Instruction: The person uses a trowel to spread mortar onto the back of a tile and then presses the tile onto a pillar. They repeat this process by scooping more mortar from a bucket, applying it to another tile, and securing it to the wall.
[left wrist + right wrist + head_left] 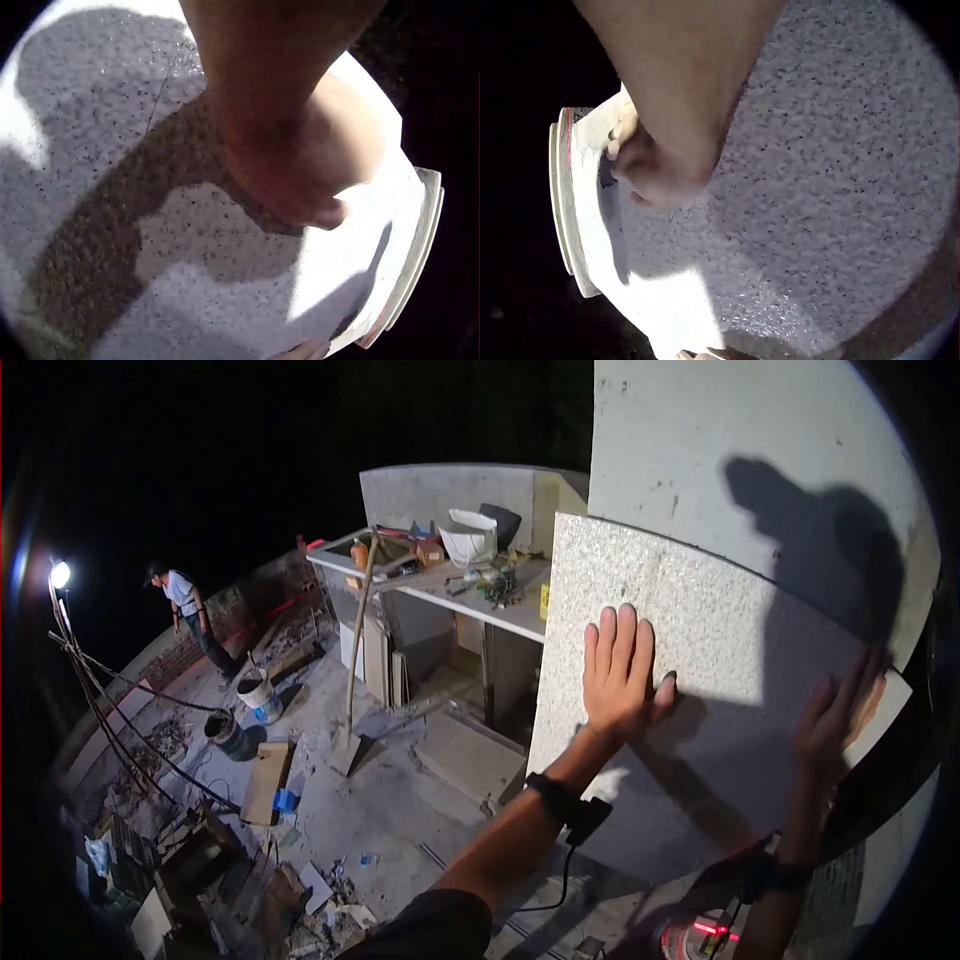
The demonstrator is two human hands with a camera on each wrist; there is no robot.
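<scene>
A large speckled white slab (690,590), like terrazzo or granite, stands tilted in front of a pale wall. Flat against its face lies my left hand (622,680), fingers straight and pointing up, thumb out to the side. My right hand (838,710) is at the slab's right edge in shadow, its fingers extended along the surface. In the left wrist view the left hand (300,157) rests on the speckled face, fingertips mostly hidden. The right wrist view has the right hand (664,172) on the same slab (832,150), close to a brightly lit edge.
A red-lit laser device (712,932) sits low by my right forearm. Left are a counter (470,605) with clutter, a leaning long-handled tool (358,650), buckets (260,695), rubble and boards (268,782). A person (190,610) stands farther off near a bright lamp (60,575).
</scene>
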